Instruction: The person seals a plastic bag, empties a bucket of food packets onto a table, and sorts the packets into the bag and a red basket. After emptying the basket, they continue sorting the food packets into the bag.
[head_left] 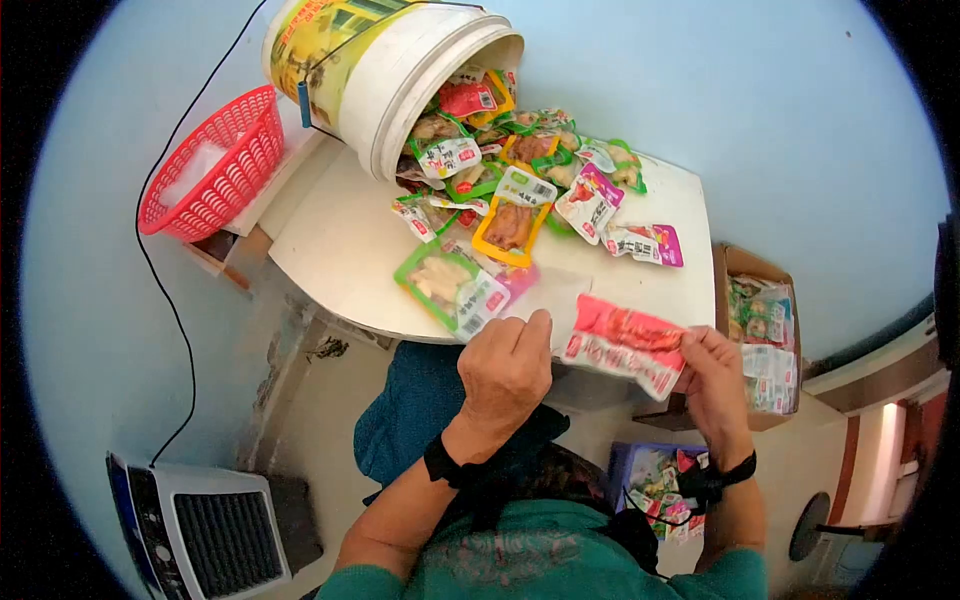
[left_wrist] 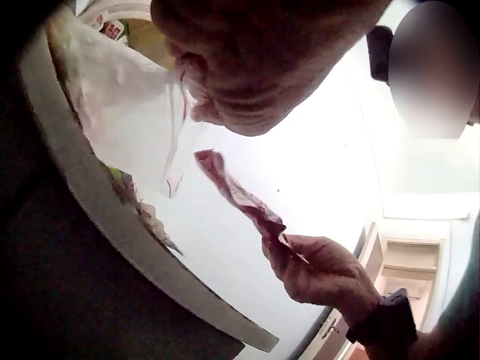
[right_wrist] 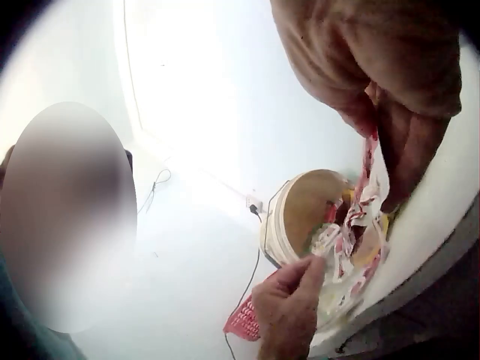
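Observation:
My right hand (head_left: 716, 385) pinches one end of a red-and-white packet (head_left: 625, 345) over the table's front edge. To its left, my left hand (head_left: 507, 375) has curled fingers; in the left wrist view this hand (left_wrist: 262, 67) pinches the edge of a clear plastic bag (left_wrist: 127, 105). The packet (left_wrist: 240, 199) lies outside the bag, beside its edge. Left of the bag, a green-edged packet (head_left: 440, 285) rests on the white table (head_left: 340, 255). Several more packets, one with a yellow border (head_left: 512, 225), spill from a white bucket (head_left: 385, 85) lying on its side.
A pink basket (head_left: 225, 165) stands left of the bucket. Right of the table is a cardboard box (head_left: 728, 262) of packets, and a purple crate (head_left: 622, 465) of packets sits below. An air cooler (head_left: 215, 530) stands on the floor at the lower left.

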